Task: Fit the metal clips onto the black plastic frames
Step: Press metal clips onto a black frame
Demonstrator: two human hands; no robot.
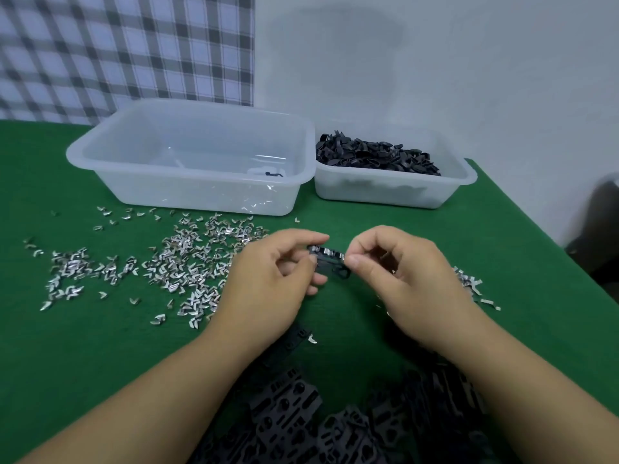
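Observation:
A small black plastic frame (330,264) with shiny metal clips along its top edge is held above the green table between both hands. My left hand (268,279) pinches its left end with thumb and fingers. My right hand (398,272) pinches its right end, thumb and forefinger at a clip. Loose metal clips (174,266) lie scattered in a wide heap left of the hands, and a few more clips (472,286) lie to the right. A pile of flat black frames (294,410) lies near the front edge, between my forearms.
A large translucent tub (187,195) stands at the back, holding one dark piece. Beside it on the right, a smaller tub (395,192) is heaped with black plastic parts. The green table (83,346) ends at the right, next to a dark object.

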